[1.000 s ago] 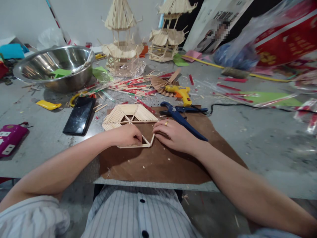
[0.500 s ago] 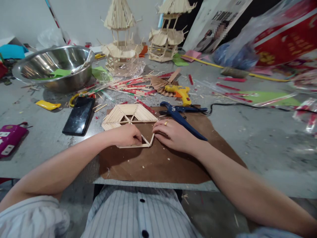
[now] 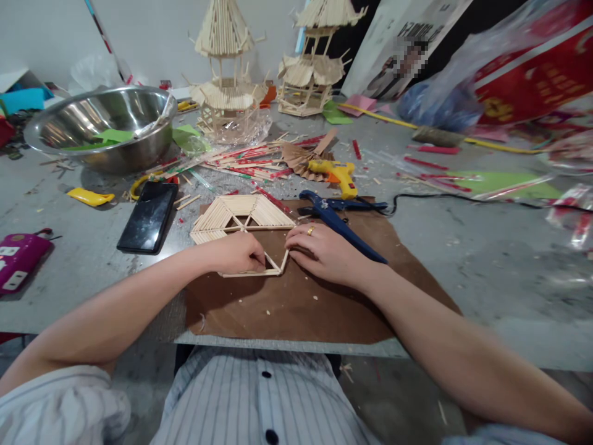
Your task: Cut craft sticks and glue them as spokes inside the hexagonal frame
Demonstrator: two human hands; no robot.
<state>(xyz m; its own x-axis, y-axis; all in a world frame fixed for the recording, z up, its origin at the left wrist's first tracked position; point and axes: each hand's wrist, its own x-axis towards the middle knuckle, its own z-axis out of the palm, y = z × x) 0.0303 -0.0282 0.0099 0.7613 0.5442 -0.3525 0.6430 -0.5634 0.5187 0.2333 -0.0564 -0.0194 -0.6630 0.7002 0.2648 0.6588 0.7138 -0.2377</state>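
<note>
A flat hexagonal frame of thin wooden sticks [image 3: 241, 216] lies on a brown mat [image 3: 301, 303]; its far half is filled with sticks, its near half is bare outline. My left hand [image 3: 238, 252] rests curled on the near left part, fingers pinched on a stick of the frame. My right hand [image 3: 324, 250], with a ring, presses its fingertips against the frame's right edge.
Blue cutters [image 3: 340, 224] lie just behind my right hand, a yellow glue gun [image 3: 336, 173] beyond. A black phone [image 3: 149, 216], a steel bowl [image 3: 104, 127], loose sticks [image 3: 241, 161] and two stick pagodas [image 3: 227, 74] crowd the far table. A pink power strip [image 3: 18, 256] sits left.
</note>
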